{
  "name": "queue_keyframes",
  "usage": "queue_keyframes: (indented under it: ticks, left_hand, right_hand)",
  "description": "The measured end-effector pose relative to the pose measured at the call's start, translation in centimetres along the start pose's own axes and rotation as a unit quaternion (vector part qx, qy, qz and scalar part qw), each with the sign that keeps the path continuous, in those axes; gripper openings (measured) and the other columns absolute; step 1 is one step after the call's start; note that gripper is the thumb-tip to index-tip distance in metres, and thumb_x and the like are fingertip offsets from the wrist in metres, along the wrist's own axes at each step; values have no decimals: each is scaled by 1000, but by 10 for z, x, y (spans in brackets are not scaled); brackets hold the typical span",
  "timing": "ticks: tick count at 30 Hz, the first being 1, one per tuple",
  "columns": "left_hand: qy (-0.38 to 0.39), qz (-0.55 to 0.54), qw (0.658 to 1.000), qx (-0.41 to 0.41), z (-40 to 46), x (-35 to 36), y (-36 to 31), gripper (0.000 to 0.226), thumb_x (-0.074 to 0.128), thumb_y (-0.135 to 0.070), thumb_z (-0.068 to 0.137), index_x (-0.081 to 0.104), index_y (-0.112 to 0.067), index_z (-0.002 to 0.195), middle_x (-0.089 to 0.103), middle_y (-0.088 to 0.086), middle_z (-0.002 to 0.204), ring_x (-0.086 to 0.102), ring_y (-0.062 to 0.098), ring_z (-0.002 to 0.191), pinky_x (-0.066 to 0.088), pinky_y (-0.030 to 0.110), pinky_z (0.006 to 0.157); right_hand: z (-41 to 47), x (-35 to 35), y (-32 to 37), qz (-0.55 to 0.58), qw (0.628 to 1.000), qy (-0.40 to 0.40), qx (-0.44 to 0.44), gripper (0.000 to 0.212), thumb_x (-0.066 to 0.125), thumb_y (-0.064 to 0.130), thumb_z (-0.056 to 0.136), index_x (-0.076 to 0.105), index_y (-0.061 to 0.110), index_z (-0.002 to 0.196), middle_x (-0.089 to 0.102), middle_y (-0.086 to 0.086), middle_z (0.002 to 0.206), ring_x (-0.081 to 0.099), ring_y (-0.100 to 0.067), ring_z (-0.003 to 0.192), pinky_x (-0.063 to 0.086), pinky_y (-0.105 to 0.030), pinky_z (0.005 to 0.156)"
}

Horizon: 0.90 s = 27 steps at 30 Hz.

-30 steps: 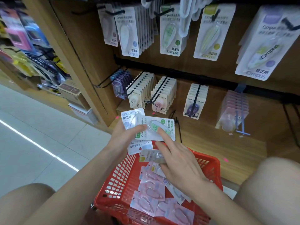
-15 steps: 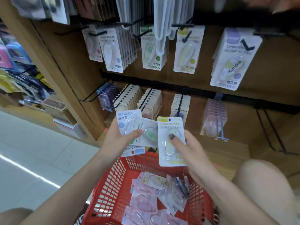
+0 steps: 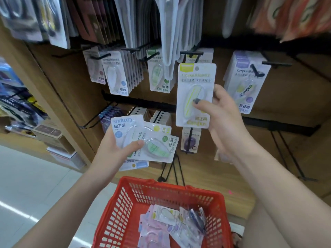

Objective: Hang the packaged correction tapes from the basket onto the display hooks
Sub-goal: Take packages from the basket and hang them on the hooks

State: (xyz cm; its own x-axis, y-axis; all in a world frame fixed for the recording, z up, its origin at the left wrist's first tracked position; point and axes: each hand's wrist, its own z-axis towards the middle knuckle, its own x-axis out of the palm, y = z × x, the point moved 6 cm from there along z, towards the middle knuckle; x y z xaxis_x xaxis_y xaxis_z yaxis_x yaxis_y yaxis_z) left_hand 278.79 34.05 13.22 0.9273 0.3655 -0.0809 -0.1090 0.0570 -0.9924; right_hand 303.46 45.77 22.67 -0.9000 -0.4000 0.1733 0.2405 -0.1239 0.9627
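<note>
Nearest to us sits the red basket, with a loose heap of packaged correction tapes in its bottom; they overlap too much for a sure count, though we make out at least six, most of them pink or lilac.

Above the basket our left hand holds a fan of four packs, thumb pressed across their fronts and fingers curled behind: one blue pack turned upside down, one green pack lying sideways, and two more partly hidden behind those.

Higher and to the right, our right hand pinches a single yellow-green pack upright by its lower right part, thumb on the front blister and fingers behind the card. Its top edge is just below a black display hook; the hang hole is not on the hook.

Beyond, five hooks in that row carry Campus packs: pink, blue, green, yellow behind our pack, and purple. The row beneath holds smaller refill stacks, partly hidden by our hands.
</note>
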Motion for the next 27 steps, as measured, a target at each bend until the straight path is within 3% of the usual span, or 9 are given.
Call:
queue_keyframes:
  ticks: [7, 12, 20, 22, 24, 25, 27]
  left_hand:
    - [-5, -24, 1000, -2, 2, -5, -1, 66, 92, -53, 69, 57, -51, 125, 74, -8, 126, 76, 22, 109, 65, 44, 79]
    - [-2, -24, 1000, -1, 3, -4, -2, 60, 90, -45, 73, 58, -51, 123, 74, -8, 125, 76, 22, 108, 65, 45, 77]
    - [-1, -51, 999, 0, 4, -2, -6, 56, 90, -41, 73, 61, -53, 119, 75, -8, 124, 76, 22, 108, 65, 43, 75]
    - [6, -58, 998, -2, 4, -1, -6, 55, 90, -40, 73, 61, -52, 119, 75, -7, 124, 76, 23, 108, 65, 42, 75]
    - [11, -65, 998, -6, 4, -1, -6, 55, 90, -37, 75, 61, -51, 120, 75, -5, 125, 76, 25, 108, 65, 42, 75]
    - [12, -66, 998, -7, 4, -1, -6, 55, 89, -36, 75, 61, -50, 121, 75, -4, 125, 76, 26, 108, 65, 43, 75]
    - [14, -69, 997, -7, 4, -2, -7, 55, 89, -35, 75, 62, -49, 120, 75, -2, 126, 76, 27, 109, 65, 45, 76]
  right_hand:
    - [4, 8, 0, -19, 999, -31, -15, 34, 69, 14, 87, 66, 20, 120, 77, -5, 118, 73, -26, 114, 55, -58, 102]
    - [-1, 11, 4, -122, 989, -49, -61, 25, 68, 13, 99, 66, 24, 122, 79, 8, 113, 75, -12, 105, 64, -35, 87]
    - [48, -6, -29, -104, 985, -130, 39, 15, 73, 33, 95, 70, 23, 106, 79, 0, 106, 76, -18, 102, 60, -46, 96]
    - [73, -11, -38, -73, 982, -158, 77, 23, 75, 33, 95, 69, 17, 110, 73, -9, 122, 73, -24, 109, 64, -40, 87]
    - [93, -15, -44, -63, 975, -181, 110, 52, 76, 36, 94, 60, 9, 136, 61, -10, 140, 69, -23, 112, 66, -34, 81]
    - [100, -16, -46, -60, 973, -186, 122, 65, 76, 38, 93, 53, 7, 146, 58, -8, 144, 68, -20, 111, 65, -33, 82]
    - [109, -18, -50, -47, 973, -184, 134, 68, 77, 39, 92, 52, 7, 146, 61, -7, 142, 68, -18, 109, 64, -31, 83]
